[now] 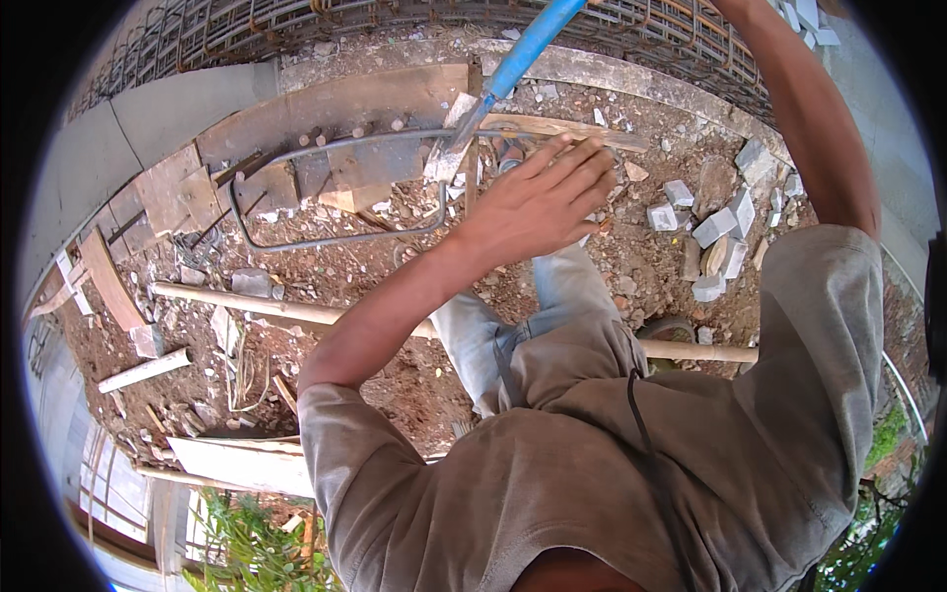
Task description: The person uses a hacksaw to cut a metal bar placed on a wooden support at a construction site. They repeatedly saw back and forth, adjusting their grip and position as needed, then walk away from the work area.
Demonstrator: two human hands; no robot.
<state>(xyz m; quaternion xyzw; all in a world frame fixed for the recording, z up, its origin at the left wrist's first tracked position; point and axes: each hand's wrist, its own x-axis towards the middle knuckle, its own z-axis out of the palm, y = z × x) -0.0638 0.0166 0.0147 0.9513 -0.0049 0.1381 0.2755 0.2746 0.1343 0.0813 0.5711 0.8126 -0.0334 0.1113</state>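
My left hand (552,192) is open, fingers loosely extended over a short wooden plank (621,136), right of a blue-handled metal tool (523,54). The tool slants down to a bent steel rod (335,235), shaped into a rough rectangle, beside wooden boards (395,89) with several round pegs; its lower end is pale and worn. My right forearm (804,109) reaches up out of the top edge, so that hand is out of view. Part of a sandalled foot shows beneath the left hand.
Steel reinforcement cages (671,39) run along the top behind a concrete edge. Several small grey concrete blocks (715,227) lie on the right. A long bamboo pole (247,304) crosses the rubble-strewn soil. A pale board (237,464) and plants (247,543) are at the lower left.
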